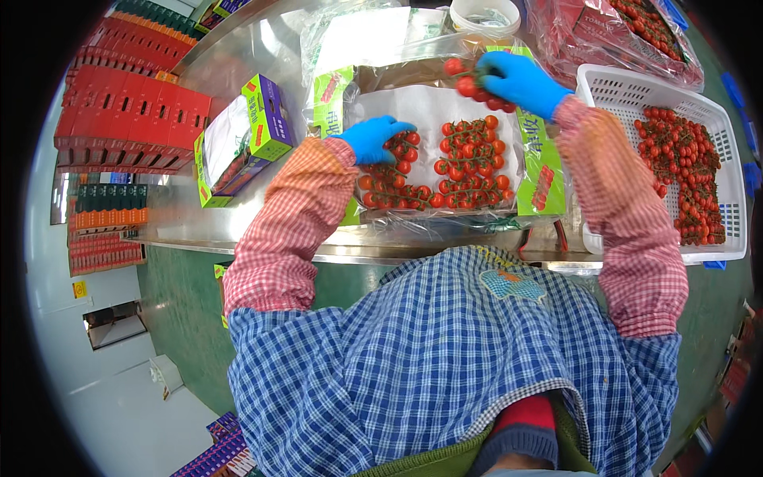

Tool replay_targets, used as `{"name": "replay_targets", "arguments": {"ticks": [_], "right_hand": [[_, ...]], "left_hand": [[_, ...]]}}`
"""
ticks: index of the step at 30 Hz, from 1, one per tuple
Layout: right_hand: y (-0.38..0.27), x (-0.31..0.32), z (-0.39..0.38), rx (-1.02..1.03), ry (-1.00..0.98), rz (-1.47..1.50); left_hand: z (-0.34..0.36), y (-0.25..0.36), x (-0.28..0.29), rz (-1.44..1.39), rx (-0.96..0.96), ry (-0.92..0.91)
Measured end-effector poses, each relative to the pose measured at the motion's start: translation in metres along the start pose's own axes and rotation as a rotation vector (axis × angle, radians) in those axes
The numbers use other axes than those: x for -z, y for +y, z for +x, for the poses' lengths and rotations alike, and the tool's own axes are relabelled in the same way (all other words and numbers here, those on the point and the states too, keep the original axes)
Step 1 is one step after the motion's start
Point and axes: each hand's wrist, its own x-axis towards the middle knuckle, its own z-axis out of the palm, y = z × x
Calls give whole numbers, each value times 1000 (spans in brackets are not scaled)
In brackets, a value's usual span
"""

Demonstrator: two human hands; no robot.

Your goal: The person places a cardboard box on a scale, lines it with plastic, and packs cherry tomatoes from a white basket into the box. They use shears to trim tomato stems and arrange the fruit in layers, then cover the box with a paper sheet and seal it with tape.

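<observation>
Right now I see my blue-gloved right hand gripping a red cherry-tomato cluster above the paper-lined green cardboard box, w/ left hand pressing flat on packed tomatoes, prob. steadying them.

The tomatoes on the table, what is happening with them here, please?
A person in blue gloves is working over an open cardboard box lined with white paper on a metal table. The left hand rests on the cherry tomatoes lying in the box. The right hand holds a tomato cluster above the box's far edge. A white plastic basket with more tomatoes stands to the right, and another green and purple box lies to the left.
</observation>
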Motion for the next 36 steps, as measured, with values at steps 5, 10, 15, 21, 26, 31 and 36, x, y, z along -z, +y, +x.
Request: {"name": "replay_targets", "arguments": {"ticks": [5,10,15,21,26,31,36], "right_hand": [[39,-41,66,75,78,-676],[45,-83,84,-35,-169,-806],[50,-20,8,517,350,-465],[133,74,-54,-397,611,-568],[164,20,-22,-520,412,-186],[181,62,-40,-633,214,95],[131,132,-138,-512,92,91]], "left_hand": [[4,0,0,428,-175,86],[5,8,-4,350,198,74],[-19,-9,16,-31,161,199],[19,-18,82,-220,20,565],[101,91,111,-268,-243,457],[280,176,85,-124,-612,230],[389,238,29,77,-594,266]]}}
